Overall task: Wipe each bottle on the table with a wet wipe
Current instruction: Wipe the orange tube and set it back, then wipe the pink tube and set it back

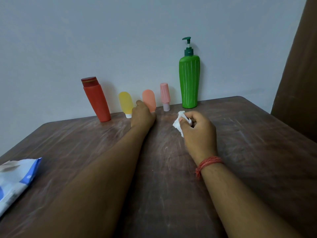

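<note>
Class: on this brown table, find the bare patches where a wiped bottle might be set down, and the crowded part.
Bare: right of the tall green pump bottle, and between the blue wipes pack and left forearm. Crowded: the back row, where the left hand reaches the orange squeeze bottle.

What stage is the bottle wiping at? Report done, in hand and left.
Done: a wipe is out of the pack and crumpled in the right hand. In hand: the left hand is at the orange bottle; its fingers are hidden, so grip is unclear. Left: the wipe touches no bottle. Red, yellow, pink and green stand by the wall; none shows whether it has been wiped.
</note>
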`<state>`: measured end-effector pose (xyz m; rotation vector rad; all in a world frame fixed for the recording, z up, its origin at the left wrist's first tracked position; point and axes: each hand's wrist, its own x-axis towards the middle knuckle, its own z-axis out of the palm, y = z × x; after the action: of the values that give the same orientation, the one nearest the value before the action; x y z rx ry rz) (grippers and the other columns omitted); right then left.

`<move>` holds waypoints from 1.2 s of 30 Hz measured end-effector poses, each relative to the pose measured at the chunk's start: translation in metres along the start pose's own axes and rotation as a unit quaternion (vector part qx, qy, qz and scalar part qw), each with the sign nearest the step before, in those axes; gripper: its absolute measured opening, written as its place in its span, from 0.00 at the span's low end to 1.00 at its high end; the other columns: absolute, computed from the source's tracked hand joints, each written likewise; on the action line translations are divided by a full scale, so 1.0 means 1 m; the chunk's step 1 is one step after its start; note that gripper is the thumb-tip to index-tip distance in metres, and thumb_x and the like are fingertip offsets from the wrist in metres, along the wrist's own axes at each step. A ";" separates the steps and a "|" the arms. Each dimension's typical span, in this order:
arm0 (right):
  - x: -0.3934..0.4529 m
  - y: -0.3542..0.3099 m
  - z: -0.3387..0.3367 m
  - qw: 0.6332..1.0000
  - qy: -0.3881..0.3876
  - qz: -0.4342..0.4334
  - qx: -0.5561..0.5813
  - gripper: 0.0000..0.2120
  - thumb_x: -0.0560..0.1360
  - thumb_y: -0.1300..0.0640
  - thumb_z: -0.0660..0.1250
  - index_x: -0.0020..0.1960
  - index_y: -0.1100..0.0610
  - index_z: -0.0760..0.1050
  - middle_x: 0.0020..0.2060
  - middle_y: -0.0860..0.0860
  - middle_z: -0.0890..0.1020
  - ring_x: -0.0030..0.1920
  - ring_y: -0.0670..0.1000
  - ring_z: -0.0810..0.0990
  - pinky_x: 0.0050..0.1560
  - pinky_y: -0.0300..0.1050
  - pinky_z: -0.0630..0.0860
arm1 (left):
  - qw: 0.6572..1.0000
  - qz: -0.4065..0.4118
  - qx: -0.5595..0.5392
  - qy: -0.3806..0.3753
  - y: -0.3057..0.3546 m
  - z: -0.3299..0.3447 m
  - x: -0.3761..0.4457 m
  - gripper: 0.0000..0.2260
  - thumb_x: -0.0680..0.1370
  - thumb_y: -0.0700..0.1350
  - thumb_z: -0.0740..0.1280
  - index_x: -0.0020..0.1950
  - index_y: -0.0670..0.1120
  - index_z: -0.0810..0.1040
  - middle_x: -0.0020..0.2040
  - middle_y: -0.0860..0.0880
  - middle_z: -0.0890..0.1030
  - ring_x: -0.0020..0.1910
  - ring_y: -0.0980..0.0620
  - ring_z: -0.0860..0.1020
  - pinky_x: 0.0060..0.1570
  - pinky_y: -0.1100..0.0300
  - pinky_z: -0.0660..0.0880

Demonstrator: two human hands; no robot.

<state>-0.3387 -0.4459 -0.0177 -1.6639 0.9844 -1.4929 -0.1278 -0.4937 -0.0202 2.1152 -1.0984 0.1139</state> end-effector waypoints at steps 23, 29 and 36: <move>0.000 0.001 0.001 1.000 0.006 0.007 -0.016 0.04 0.76 0.58 0.69 0.45 0.55 0.82 0.41 0.49 0.84 0.43 0.49 0.82 0.43 0.43 0.78 | 0.988 0.094 0.017 0.121 0.000 -0.016 -0.008 0.16 0.77 0.39 0.66 0.63 0.37 0.71 0.60 0.39 0.74 0.60 0.40 0.72 0.57 0.48 0.72; 0.001 0.002 -0.001 1.000 0.016 0.011 -0.012 0.04 0.77 0.58 0.69 0.47 0.56 0.83 0.42 0.50 0.84 0.44 0.49 0.82 0.43 0.41 0.78 | 0.946 0.289 0.102 0.102 0.026 -0.031 0.020 0.22 0.79 0.40 0.68 0.72 0.41 0.71 0.66 0.41 0.75 0.65 0.40 0.71 0.64 0.50 0.70; 0.005 0.002 -0.004 0.999 0.028 0.024 0.009 0.04 0.77 0.59 0.68 0.48 0.54 0.82 0.44 0.48 0.84 0.45 0.46 0.82 0.46 0.43 0.79 | 0.937 0.311 0.149 -0.047 0.053 -0.021 0.045 0.26 0.80 0.44 0.69 0.77 0.45 0.68 0.75 0.45 0.70 0.74 0.42 0.65 0.71 0.50 0.64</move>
<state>-0.3431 -0.4511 -0.0171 -1.5842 1.0308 -1.5195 -0.1335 -0.5297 0.0432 1.9573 -1.8795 0.5086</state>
